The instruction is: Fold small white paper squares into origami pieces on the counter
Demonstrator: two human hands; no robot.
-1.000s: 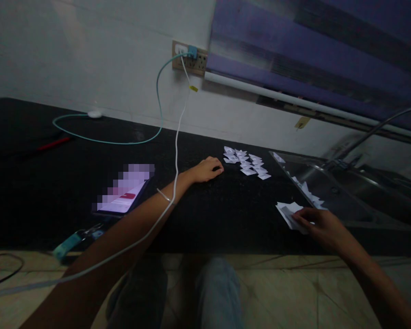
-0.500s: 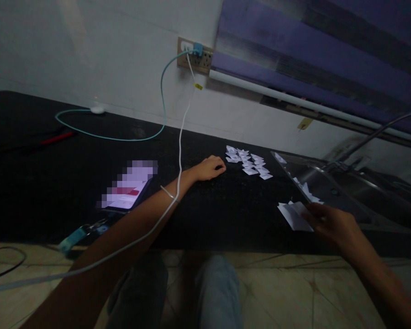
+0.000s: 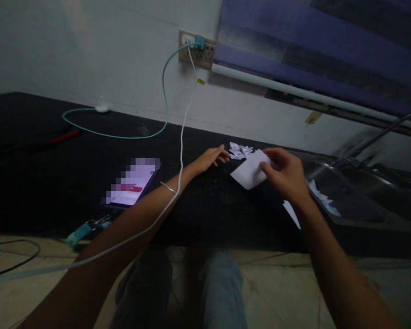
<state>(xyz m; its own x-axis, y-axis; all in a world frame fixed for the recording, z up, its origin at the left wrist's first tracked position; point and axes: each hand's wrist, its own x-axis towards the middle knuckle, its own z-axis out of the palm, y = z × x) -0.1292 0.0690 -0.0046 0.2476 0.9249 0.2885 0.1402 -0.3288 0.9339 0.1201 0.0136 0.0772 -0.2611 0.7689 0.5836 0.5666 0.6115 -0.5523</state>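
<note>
My right hand (image 3: 286, 173) pinches a white sheet of paper (image 3: 249, 172) between thumb and fingers, above the black countertop (image 3: 205, 214). Just left of the paper, my left hand (image 3: 211, 159) is near the counter with its fingers apart and nothing in them. Beyond its fingertips lies a group of small folded white paper pieces (image 3: 238, 151), partly hidden by the held sheet. More white paper (image 3: 292, 214) lies under my right forearm, which covers part of it. Other folded pieces (image 3: 324, 198) are at the sink's near left edge.
A steel sink (image 3: 356, 192) with a faucet (image 3: 380, 132) is on the right. At left are a lit phone (image 3: 132, 185), keys with a teal strap (image 3: 80, 234) and a red object (image 3: 65, 136). A white cable (image 3: 181, 141) hangs from the wall socket (image 3: 197, 49) across my left forearm.
My right hand has moved left and away from me, from the paper by the sink, and now holds a sheet. My left hand's fingers have lifted and spread slightly.
</note>
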